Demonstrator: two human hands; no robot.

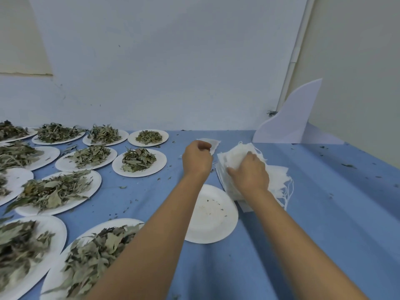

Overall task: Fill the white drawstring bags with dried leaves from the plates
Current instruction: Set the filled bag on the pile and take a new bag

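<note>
A stack of white drawstring bags (277,176) lies on the blue table, right of centre, strings trailing at its near right. My right hand (249,173) rests on the stack, fingers curled over its top bags. My left hand (197,159) is curled and pinches a single white bag (213,144) just left of the stack. An almost bare white plate (213,215) with a few crumbs sits between my forearms. Several white plates heaped with dried leaves (138,160) fill the left side of the table.
A white curved board (290,118) stands at the back right against the wall. Leaf crumbs are scattered over the blue tablecloth (324,213). The wall runs close behind the plates.
</note>
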